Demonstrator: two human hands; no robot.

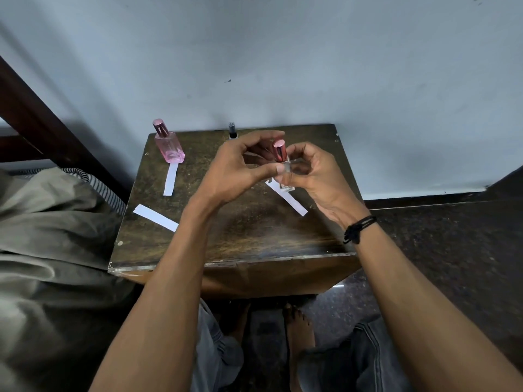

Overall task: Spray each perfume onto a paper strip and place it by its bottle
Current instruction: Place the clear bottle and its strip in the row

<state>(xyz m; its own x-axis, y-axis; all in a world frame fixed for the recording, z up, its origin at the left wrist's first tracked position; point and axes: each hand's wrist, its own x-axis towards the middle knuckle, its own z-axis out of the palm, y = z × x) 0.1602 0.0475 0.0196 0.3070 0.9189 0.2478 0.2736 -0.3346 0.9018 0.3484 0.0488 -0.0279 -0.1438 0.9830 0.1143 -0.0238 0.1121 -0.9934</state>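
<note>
Both hands meet above the small wooden table. My right hand grips a clear perfume bottle with a rose-gold cap. My left hand has its thumb tip against the bottle's neck and its fingers curled over the cap. A white paper strip lies on the table just under the bottle. A pink bottle stands at the back left with a strip in front of it. A third strip lies at the left edge. A dark-capped bottle stands behind my left hand, mostly hidden.
The table stands against a pale blue wall. A bed with olive bedding and a dark wooden frame is close on the left. Dark speckled floor lies to the right. My knees and bare feet are under the front edge.
</note>
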